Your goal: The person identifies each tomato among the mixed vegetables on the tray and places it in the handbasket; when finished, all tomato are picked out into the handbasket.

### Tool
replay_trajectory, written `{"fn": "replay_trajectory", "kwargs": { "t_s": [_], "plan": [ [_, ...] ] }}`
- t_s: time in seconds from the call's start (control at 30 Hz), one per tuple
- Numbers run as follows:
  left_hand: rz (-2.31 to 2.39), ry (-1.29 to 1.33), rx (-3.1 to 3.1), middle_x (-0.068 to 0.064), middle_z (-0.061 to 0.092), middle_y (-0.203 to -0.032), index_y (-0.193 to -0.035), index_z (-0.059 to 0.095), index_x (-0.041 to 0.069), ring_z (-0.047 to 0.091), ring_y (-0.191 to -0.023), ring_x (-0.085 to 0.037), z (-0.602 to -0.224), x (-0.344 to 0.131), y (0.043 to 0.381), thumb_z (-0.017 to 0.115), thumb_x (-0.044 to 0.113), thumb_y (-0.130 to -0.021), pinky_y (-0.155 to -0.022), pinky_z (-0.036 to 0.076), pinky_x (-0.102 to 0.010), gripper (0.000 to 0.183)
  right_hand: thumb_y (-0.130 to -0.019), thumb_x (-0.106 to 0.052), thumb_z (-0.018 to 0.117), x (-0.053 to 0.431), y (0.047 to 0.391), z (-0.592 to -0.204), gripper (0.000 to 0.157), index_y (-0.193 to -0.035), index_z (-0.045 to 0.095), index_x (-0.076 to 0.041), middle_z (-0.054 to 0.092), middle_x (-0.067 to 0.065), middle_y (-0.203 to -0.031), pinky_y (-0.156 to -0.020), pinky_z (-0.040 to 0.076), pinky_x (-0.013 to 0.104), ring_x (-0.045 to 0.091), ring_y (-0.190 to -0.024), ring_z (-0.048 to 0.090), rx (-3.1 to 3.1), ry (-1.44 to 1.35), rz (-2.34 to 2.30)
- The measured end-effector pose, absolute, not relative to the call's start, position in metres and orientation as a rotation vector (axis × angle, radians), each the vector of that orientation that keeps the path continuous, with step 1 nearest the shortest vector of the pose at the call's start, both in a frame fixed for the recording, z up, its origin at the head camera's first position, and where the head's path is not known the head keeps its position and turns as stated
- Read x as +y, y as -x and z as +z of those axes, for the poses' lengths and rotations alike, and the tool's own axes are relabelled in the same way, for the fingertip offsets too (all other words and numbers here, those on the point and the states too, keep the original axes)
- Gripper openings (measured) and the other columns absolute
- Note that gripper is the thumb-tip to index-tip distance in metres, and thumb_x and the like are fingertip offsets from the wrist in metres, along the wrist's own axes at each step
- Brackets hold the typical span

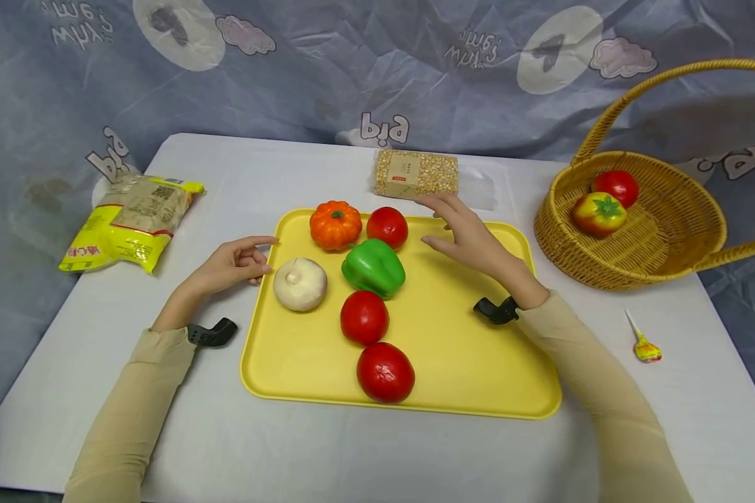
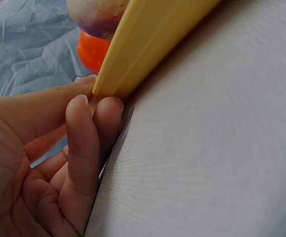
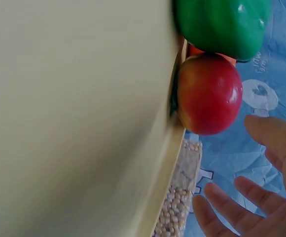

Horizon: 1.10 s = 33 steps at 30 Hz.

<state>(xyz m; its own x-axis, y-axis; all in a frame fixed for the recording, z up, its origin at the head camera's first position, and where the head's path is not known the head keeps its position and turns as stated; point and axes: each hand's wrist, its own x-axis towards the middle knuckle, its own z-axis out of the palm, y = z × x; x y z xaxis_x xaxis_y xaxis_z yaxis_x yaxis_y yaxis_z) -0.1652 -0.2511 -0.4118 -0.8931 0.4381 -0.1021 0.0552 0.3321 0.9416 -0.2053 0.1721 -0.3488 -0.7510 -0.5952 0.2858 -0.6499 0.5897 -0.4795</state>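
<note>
My left hand (image 1: 229, 267) is at the left edge of a yellow tray (image 1: 472, 335), fingertips pinching its rim in the left wrist view. Just inside that edge sits a white, purple-tinged turnip (image 1: 300, 284), with an orange pumpkin (image 1: 335, 226) behind it. Fingers spread, my right hand (image 1: 465, 234) hovers over the tray's far right part and holds nothing. Nearest to it is a round red fruit (image 3: 209, 94), beside a green bell pepper (image 1: 374, 268). Two more red fruits, one in the middle (image 1: 364, 318) and one nearer the front (image 1: 386, 372), lie on the tray.
A wicker basket (image 1: 629, 272) with a tall handle stands at right, holding a red fruit (image 1: 616, 187) and a red-yellow one (image 1: 599, 214). A wrapped lollipop (image 1: 646, 348) lies before it. Behind the tray is a bag of corn kernels (image 1: 437, 175); a yellow food bag (image 1: 132, 222) lies left.
</note>
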Motion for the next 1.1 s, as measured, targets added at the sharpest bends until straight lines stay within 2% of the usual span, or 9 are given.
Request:
{"fn": "replay_trajectory", "kwargs": {
  "t_s": [0.23,0.47,0.67,0.9,1.1],
  "plan": [
    [1.581,-0.426,2.259,0.004,0.058,-0.083,-0.139,0.038,-0.003,0.057,-0.065,-0.002,-0.412,-0.251,0.165,0.060,0.006,-0.090,-0.059,0.051,-0.020,0.055,-0.085,-0.017,0.069,0.155,0.214,-0.359,0.065,-0.142,0.039,-0.015,0.037,0.013,-0.143,-0.087,0.050,0.044,0.028,-0.126,0.042,-2.813,-1.167,0.893],
    [1.586,-0.442,2.252,0.005,0.060,-0.082,-0.139,0.038,-0.004,0.057,-0.064,-0.003,-0.411,-0.251,0.166,0.060,0.007,-0.090,-0.058,0.050,-0.019,0.055,-0.083,-0.021,0.072,0.146,0.222,-0.363,0.069,-0.143,0.038,-0.020,0.035,0.010,-0.145,-0.088,0.050,0.044,0.026,-0.124,0.042,-2.845,-1.179,0.982],
    [1.587,-0.440,2.250,0.004,0.060,-0.082,-0.139,0.038,-0.003,0.057,-0.064,-0.003,-0.411,-0.251,0.166,0.061,0.007,-0.090,-0.058,0.050,-0.020,0.055,-0.082,-0.017,0.072,0.140,0.227,-0.367,0.069,-0.142,0.039,-0.013,0.037,0.011,-0.143,-0.087,0.051,0.043,0.025,-0.125,0.042,-2.814,-1.271,1.041],
    [1.591,-0.449,2.249,0.005,0.060,-0.082,-0.139,0.038,-0.004,0.057,-0.063,-0.003,-0.411,-0.251,0.167,0.060,0.006,-0.090,-0.058,0.050,-0.019,0.055,-0.083,-0.014,0.070,0.136,0.232,-0.371,0.062,-0.140,0.044,-0.018,0.037,0.012,-0.145,-0.093,0.051,0.039,0.027,-0.128,0.042,-2.852,-1.290,1.066],
    [1.583,-0.456,2.261,0.004,0.059,-0.082,-0.139,0.038,-0.004,0.058,-0.064,-0.004,-0.412,-0.252,0.166,0.060,0.005,-0.090,-0.058,0.051,-0.020,0.055,-0.082,-0.013,0.071,0.136,0.234,-0.373,0.058,-0.136,0.048,-0.015,0.041,0.012,-0.139,-0.091,0.052,0.038,0.027,-0.122,0.046,-2.817,-1.296,1.115]
  ]
}}
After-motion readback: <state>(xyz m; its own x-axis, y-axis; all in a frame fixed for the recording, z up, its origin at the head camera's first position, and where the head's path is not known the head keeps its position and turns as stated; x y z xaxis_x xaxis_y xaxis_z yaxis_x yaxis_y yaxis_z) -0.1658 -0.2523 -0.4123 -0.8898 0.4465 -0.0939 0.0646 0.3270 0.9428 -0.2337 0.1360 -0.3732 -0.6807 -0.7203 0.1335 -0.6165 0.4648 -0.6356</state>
